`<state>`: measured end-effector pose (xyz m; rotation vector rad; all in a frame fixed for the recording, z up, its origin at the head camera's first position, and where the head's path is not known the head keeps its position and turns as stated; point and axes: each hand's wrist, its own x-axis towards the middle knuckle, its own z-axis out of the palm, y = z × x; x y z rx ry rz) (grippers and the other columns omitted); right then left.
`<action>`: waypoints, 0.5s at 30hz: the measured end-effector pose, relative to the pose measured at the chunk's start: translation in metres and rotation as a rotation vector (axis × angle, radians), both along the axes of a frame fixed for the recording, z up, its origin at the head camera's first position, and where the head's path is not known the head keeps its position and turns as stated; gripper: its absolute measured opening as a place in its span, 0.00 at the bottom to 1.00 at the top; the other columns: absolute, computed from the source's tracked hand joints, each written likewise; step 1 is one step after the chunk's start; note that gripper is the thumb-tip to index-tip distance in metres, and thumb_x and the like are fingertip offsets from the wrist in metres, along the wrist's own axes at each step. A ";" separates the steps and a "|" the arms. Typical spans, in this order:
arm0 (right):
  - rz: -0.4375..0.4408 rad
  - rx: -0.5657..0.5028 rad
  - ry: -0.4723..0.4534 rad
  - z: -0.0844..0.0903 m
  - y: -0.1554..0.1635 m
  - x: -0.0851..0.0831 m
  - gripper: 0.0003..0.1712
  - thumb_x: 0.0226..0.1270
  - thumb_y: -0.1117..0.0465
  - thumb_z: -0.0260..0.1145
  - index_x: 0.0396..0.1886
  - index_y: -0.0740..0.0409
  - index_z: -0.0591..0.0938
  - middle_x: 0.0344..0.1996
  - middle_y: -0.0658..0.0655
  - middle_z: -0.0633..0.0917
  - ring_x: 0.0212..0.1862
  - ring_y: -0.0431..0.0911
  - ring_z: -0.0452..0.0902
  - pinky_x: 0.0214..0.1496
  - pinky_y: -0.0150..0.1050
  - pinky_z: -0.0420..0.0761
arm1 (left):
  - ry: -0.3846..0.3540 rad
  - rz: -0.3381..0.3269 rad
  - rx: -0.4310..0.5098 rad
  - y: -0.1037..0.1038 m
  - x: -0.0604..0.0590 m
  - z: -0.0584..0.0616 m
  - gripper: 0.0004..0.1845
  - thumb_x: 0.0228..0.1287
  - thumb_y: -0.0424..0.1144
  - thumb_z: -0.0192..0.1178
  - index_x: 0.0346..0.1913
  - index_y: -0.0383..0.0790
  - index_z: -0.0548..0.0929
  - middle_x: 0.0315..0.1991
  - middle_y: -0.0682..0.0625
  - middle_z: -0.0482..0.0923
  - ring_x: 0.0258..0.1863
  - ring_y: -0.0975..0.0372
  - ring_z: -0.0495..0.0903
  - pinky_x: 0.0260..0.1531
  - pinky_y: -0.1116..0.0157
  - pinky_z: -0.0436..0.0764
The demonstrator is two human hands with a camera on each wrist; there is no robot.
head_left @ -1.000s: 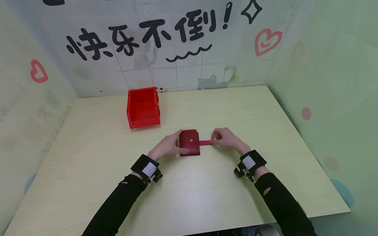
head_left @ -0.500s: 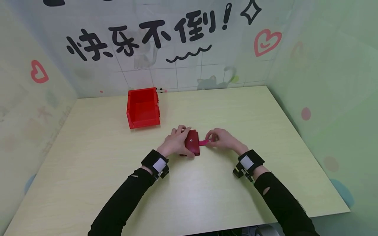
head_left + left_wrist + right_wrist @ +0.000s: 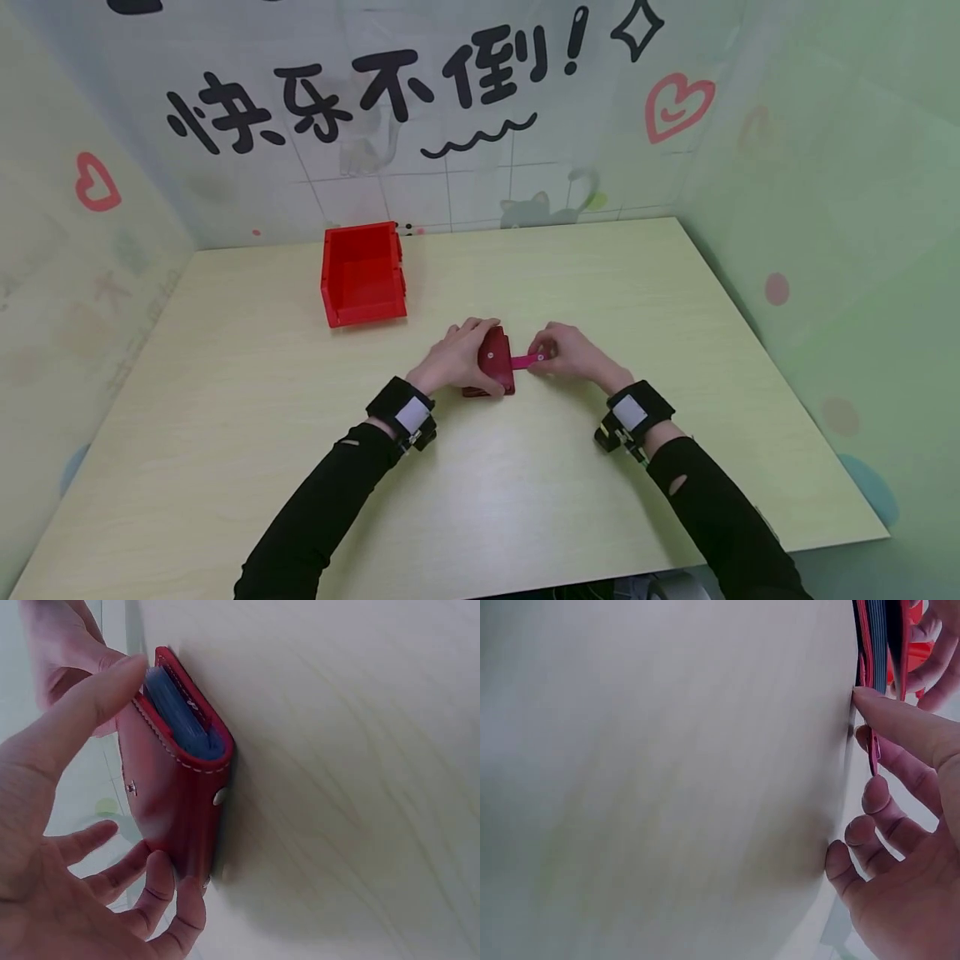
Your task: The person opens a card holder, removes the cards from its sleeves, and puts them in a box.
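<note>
A dark red card holder [image 3: 497, 360] lies on the table before me, its right end tipped slightly. My left hand [image 3: 459, 357] grips it from the left, thumb along the near edge and fingers at the far edge. In the left wrist view, bluish plastic sleeves [image 3: 176, 716] show between its stitched covers, and a metal snap [image 3: 131, 787] sits on the cover. From its right side sticks out a bright pink strap [image 3: 523, 362] with a small stud. My right hand [image 3: 576, 352] pinches that strap between thumb and index finger, its other fingers loosely bent.
Farther back on the left stands a red plastic bin [image 3: 366, 317], its open side facing up. The pale wooden table [image 3: 225, 400] reaches to a printed back wall [image 3: 465, 192] and a green side wall on the right.
My left hand has shifted right, farther over the card holder, covering more of its cover. The holder has tilted and moved slightly right. The right hand now grips nearer the strap's base.
</note>
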<state>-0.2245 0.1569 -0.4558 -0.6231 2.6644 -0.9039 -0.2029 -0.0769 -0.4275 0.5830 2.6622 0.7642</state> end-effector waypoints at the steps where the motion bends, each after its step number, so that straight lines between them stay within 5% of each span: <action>1: 0.000 -0.001 0.001 0.000 0.001 0.000 0.10 0.59 0.62 0.75 0.41 0.59 0.87 0.32 0.56 0.79 0.34 0.46 0.73 0.36 0.35 0.73 | 0.000 -0.003 0.016 0.000 0.000 0.000 0.56 0.45 0.49 0.79 0.77 0.46 0.59 0.70 0.44 0.65 0.65 0.49 0.66 0.55 0.48 0.81; 15: 0.046 -0.007 -0.027 0.004 0.008 0.000 0.05 0.63 0.67 0.70 0.39 0.59 0.87 0.30 0.55 0.77 0.34 0.45 0.70 0.36 0.35 0.71 | -0.041 -0.082 0.178 -0.006 -0.006 0.001 0.44 0.51 0.44 0.77 0.73 0.56 0.68 0.71 0.43 0.58 0.70 0.48 0.64 0.58 0.50 0.82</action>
